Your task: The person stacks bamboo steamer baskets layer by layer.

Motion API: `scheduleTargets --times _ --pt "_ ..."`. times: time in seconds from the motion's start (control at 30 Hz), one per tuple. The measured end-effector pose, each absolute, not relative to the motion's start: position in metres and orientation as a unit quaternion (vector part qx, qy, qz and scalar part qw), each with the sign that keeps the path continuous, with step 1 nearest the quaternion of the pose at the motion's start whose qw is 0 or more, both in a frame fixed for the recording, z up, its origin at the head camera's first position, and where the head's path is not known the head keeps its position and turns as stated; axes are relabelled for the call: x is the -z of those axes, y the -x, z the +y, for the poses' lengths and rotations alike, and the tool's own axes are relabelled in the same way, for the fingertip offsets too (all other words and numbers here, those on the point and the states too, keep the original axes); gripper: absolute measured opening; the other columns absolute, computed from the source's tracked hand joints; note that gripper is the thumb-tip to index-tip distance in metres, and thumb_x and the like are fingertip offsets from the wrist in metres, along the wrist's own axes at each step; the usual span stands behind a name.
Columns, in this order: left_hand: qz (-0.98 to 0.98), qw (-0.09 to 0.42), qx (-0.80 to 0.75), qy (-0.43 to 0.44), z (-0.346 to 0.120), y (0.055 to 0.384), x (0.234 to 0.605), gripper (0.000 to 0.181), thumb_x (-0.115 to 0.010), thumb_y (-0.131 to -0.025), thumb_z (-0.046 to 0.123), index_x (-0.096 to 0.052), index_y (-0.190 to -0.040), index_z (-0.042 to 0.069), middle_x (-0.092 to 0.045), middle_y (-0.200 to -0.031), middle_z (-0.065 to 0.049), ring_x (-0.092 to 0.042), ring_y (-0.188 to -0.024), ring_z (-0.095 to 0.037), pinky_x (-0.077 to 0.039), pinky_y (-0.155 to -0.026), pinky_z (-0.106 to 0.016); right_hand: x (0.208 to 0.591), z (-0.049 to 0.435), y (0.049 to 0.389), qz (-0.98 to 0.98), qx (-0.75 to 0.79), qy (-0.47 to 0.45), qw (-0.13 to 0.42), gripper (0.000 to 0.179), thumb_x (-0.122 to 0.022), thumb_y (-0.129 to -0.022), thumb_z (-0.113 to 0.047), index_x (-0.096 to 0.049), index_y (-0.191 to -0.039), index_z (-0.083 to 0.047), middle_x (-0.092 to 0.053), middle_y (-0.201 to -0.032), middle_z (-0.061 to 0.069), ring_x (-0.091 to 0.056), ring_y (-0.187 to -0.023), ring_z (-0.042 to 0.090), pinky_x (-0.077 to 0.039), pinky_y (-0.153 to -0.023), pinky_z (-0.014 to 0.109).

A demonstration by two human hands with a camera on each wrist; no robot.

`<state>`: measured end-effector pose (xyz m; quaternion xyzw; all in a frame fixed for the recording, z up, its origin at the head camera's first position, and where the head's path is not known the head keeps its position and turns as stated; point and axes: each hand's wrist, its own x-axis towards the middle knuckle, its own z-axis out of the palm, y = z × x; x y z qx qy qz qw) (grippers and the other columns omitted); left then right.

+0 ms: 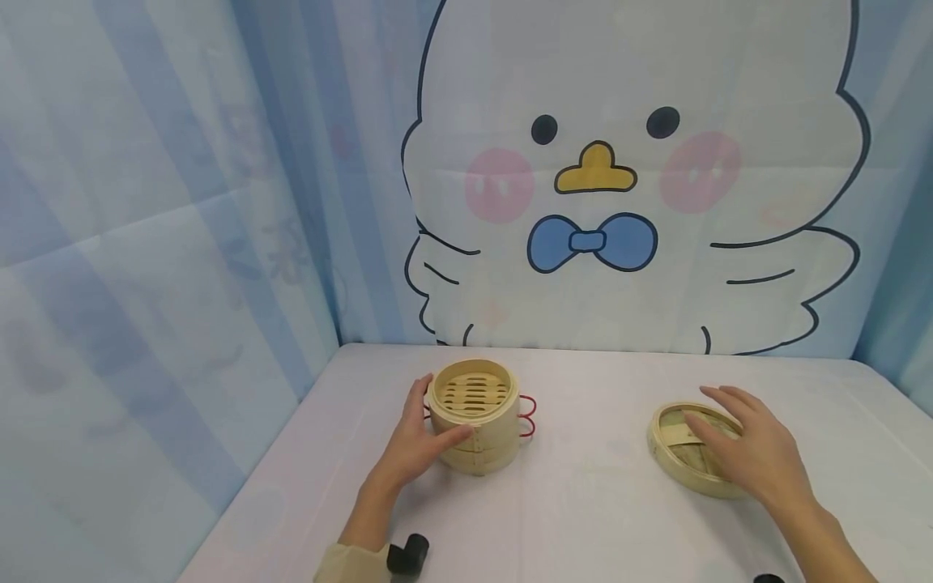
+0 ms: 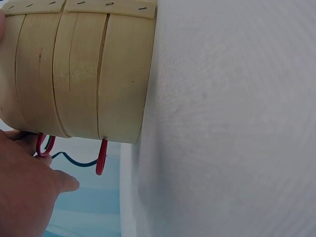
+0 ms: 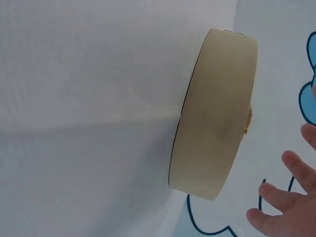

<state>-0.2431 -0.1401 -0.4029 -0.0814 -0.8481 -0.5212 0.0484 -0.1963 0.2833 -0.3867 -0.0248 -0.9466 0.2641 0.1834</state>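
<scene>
A two-tier bamboo steamer (image 1: 474, 460) stands upright on the table, its slatted inside showing from above. My left hand (image 1: 417, 444) spans its near-left side, thumb across the front wall and fingers around the far-left side. In the left wrist view, the fingers of the left hand (image 2: 24, 182) are beside a red loop handle (image 2: 101, 157) on the bamboo wall. Farther right lies the round bamboo lid (image 1: 679, 463), its woven top facing up. Over the lid's right part, my right hand (image 1: 761, 449) has its fingers spread. The right wrist view shows the lid's side wall (image 3: 215, 118) apart from the spread fingers.
A pale cloth covers the table (image 1: 583, 518). Behind it hangs a curtain (image 1: 590, 308) printed with a white cartoon bird, and a blue-striped curtain (image 1: 146, 283) runs along the left. Red loop handles (image 1: 528, 427) stick out from the steamer's right side.
</scene>
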Motion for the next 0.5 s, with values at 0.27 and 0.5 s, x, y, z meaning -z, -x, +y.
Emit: scheduleTargets --times 0.27,0.5 --pt "-0.848 0.048 0.521 0.080 -0.140 0.243 0.403 0.109 -0.086 -0.079 0.042 -0.020 -0.159 0.009 -0.023 -0.163 -0.017 -0.030 -0.145 -0.040 -0.027 -0.112 -0.066 0.393 0.292 0.196 -0.946 -0.267 0.011 0.185 0.056 -0.065 -0.098 -0.040 -0.058 -0.134 0.002 -0.046 -0.141 0.035 -0.038 -0.127 0.060 -0.031 -0.097 0.074" --pt "-0.846 0.047 0.525 0.081 -0.139 0.242 0.403 0.110 -0.086 -0.079 0.042 -0.019 -0.159 0.008 -0.021 -0.164 -0.017 -0.026 -0.147 -0.040 -0.025 -0.113 -0.066 0.393 0.303 0.197 -0.949 -0.283 0.022 0.135 0.059 -0.064 -0.098 -0.044 -0.059 -0.132 0.005 -0.046 -0.140 0.037 -0.038 -0.126 0.062 -0.034 -0.096 0.074"
